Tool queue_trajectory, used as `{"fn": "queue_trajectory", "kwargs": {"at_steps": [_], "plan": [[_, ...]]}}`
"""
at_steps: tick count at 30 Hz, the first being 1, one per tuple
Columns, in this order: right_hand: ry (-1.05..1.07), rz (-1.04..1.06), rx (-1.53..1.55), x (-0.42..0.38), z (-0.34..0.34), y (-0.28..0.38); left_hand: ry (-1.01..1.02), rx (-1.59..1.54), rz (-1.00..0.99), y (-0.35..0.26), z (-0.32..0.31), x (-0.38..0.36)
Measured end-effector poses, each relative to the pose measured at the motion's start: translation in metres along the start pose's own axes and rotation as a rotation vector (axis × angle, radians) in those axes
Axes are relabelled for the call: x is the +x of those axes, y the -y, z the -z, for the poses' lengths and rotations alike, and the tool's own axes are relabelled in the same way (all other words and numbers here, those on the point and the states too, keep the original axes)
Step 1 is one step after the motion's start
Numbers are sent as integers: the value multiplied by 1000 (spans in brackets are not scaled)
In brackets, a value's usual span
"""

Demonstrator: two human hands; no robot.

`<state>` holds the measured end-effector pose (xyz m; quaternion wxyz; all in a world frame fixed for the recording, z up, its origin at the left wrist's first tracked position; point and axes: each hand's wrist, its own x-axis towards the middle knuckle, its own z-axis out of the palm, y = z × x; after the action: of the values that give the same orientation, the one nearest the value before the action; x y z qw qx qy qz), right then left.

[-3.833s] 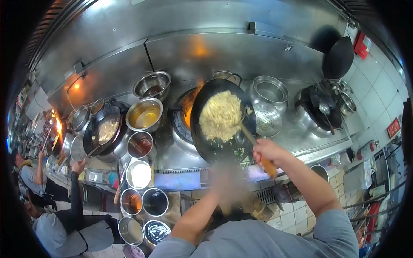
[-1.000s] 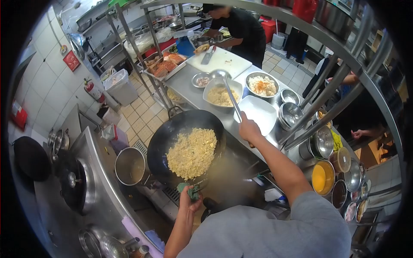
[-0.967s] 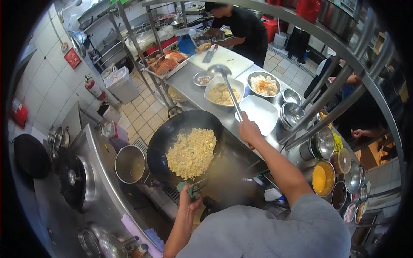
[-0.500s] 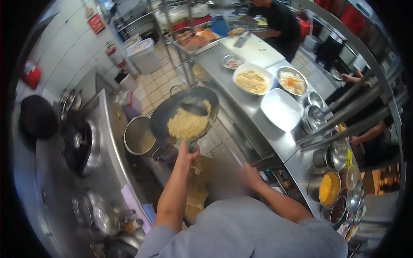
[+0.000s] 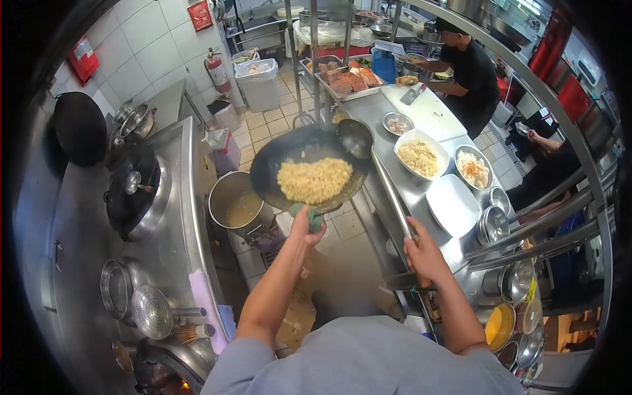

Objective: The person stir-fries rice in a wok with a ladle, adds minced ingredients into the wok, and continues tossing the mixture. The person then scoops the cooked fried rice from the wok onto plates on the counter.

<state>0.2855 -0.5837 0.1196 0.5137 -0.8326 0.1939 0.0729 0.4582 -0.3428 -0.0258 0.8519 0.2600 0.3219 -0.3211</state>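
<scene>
The round metal wok is black, its grainy rice pale yellow, the bunched cloth green. The square glossy bowl is white, the long metal ladle handle silver-grey, the square floor tiles beige with darker lines.

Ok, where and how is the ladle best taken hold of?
Probably by its long handle, near the end, coming from the right, as the right grip does: the handle slopes from the wok toward that side, leaving the grip well clear of the ladle's bowl.
</scene>
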Motion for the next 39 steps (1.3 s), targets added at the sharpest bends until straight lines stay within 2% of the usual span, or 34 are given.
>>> {"fn": "queue_trajectory", "kwargs": {"at_steps": [1,2,5,6,7,8,9,11,12,13,15,18,21,23,24,25,27,33,35,36,38,39], "plan": [[-12,-17,-3,3,-1,6,12,5,-33,-2,-3,-1],[-43,120,-179,16,-8,-22,22,37,-97,5,2,-7],[-140,160,-356,13,-49,-30,-109,344,-302,63,69,-11],[-84,172,-320,10,-66,-35,-164,507,-361,82,88,-15],[-25,183,-286,8,-83,-35,-160,438,-445,98,94,-20],[175,21,-68,-7,-84,-2,-153,452,-396,100,112,-10],[179,23,-70,1,-82,2,-150,465,-344,99,128,2],[512,-342,852,6,-76,0,-71,305,-109,70,96,-35],[569,-427,1026,5,-71,-3,-94,244,-48,63,78,-49],[564,-434,1031,-3,-66,-6,-98,247,-41,65,81,-58],[566,-462,933,-24,-54,-16,-60,62,123,70,84,-69],[576,-453,969,-73,-30,-36,-132,70,133,81,75,-103],[548,-539,895,-87,-50,-98,-170,74,142,96,95,-98],[546,-581,1000,-85,-43,-88,-243,97,107,106,111,-95],[559,-604,1067,-83,-40,-92,-99,38,186,107,138,-79],[562,-619,1139,-81,-32,-96,-83,71,204,107,132,-84],[550,-626,1258,-80,-6,-92,-141,141,101,112,117,-93],[453,-431,1253,-80,84,-60,-122,122,147,119,77,-86],[273,-300,1040,-70,103,-61,-91,111,140,123,63,-82],[270,-295,1043,-62,103,-60,-60,90,131,126,57,-80],[25,-103,587,-37,96,-65,-27,72,123,133,45,-79],[22,-98,588,-18,103,-74,-14,70,125,136,38,-82]]}}
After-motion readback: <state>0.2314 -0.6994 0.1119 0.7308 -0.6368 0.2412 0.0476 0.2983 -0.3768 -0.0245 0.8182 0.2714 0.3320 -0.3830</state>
